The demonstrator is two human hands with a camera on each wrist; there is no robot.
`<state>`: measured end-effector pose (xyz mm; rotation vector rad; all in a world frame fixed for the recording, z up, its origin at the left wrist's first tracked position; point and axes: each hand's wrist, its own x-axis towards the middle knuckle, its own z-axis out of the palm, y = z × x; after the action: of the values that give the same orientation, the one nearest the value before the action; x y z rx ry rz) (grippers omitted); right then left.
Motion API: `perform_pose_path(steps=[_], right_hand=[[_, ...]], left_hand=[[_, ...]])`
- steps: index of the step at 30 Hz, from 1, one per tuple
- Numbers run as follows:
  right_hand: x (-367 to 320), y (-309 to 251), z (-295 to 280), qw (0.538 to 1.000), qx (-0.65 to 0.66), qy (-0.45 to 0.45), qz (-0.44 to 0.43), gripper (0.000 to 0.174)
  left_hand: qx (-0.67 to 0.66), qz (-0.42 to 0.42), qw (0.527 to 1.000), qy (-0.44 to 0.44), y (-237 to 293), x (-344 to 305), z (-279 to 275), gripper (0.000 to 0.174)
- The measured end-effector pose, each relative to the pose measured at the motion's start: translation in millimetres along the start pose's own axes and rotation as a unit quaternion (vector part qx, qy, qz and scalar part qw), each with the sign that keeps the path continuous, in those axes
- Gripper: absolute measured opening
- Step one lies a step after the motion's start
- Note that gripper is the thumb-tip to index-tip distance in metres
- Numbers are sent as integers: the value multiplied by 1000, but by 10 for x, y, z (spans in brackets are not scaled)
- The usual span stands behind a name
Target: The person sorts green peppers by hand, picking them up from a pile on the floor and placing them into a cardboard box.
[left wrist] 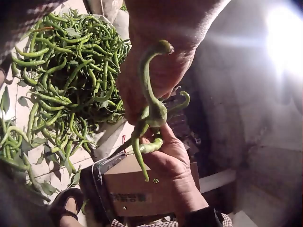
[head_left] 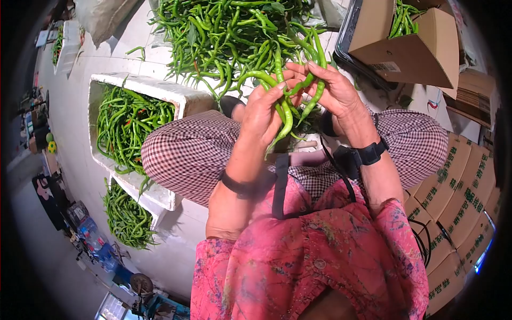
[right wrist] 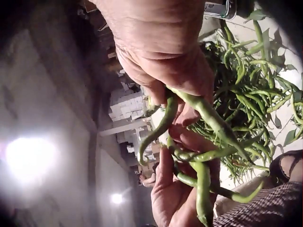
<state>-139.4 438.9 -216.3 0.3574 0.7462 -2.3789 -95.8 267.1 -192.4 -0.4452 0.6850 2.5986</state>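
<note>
from here i see a far heap of peppers (head_left: 224,42), a white foam box (head_left: 188,101) left, a cardboard box (head_left: 394,60) far right; nearer, the left hand (head_left: 263,109) and right hand (head_left: 342,93) each grip long green peppers (head_left: 318,92).

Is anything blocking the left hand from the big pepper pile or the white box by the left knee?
Nothing visible stands between the left hand and the pepper pile, though that hand holds green peppers. Toward the white box, the bent left knee sits in between, hiding part of the box in the head view.
</note>
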Motion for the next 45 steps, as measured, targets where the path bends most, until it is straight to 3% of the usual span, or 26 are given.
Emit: perform_pose_path(steps=[3, 6, 11, 14, 18, 21, 28, 32, 37, 39, 42, 45], right_hand=[[-92, -113, -20, 997, -59, 29, -27, 35], [-102, -203, -48, 996, -69, 13, -49, 28], [-141, -239, -51, 997, -47, 57, -34, 28], [-167, -322, -126, 998, -41, 0, -51, 27], [-233, -374, 23, 990, -89, 70, -90, 31], [-231, -300, 82, 984, -161, 60, -55, 29], [-284, -74, 258, 942, -336, 17, 12, 33], [-260, 18, 267, 933, -360, 21, 1, 30], [-260, 5, 184, 933, -352, 41, 64, 26], [-258, 26, 197, 963, -253, 55, 70, 26], [-261, -17, 218, 980, -175, 22, 95, 28], [-273, -23, 215, 983, -155, 1, 102, 27]], left_hand=[[20, 4, 1000, 12, 27, -7, -94, 36], [21, 7, 999, 31, 61, 7, -123, 36], [-83, 1, 996, 12, 66, 54, -159, 36], [-107, 7, 994, 17, 96, 30, -117, 36], [-104, -3, 994, 20, 110, 18, -118, 36], [-157, -16, 987, -31, 100, 32, -125, 36], [-110, 29, 993, 39, 53, 43, -23, 32], [-83, 61, 992, 75, 46, 54, 2, 31], [-17, 75, 992, 105, 58, 28, 35, 31], [5, 87, 986, 144, 51, 34, 35, 27], [28, 80, 990, 113, 68, 39, -44, 24], [20, 80, 990, 116, 67, 38, -16, 20]])
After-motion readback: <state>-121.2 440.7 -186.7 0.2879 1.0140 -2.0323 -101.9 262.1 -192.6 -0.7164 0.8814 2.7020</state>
